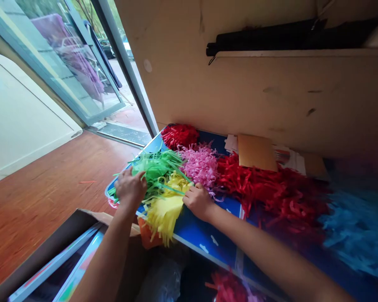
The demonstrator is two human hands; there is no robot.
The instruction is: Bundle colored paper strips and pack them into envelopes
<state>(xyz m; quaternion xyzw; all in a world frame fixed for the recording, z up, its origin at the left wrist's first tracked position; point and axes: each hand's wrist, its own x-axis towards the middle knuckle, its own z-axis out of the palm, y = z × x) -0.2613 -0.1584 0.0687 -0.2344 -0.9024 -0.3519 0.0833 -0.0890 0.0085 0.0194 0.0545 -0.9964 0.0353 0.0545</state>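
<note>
A green paper-strip pom-pom lies at the left end of a blue board. My left hand is at its near left side, fingers curled into the green strips, the fingertips partly hidden. My right hand is closed over the blue board, pinching the end of a thin green strip that stretches across from the green pom-pom. Under that strip lies a yellow pom-pom, its fringe hanging over the board's near edge. Just beyond my right hand sits a pink pom-pom.
Red pom-poms and a long red heap lie along the blue board, with blue fringe at right. Brown card rests by the wall. An open carton stands at lower left. A glass door opens outside.
</note>
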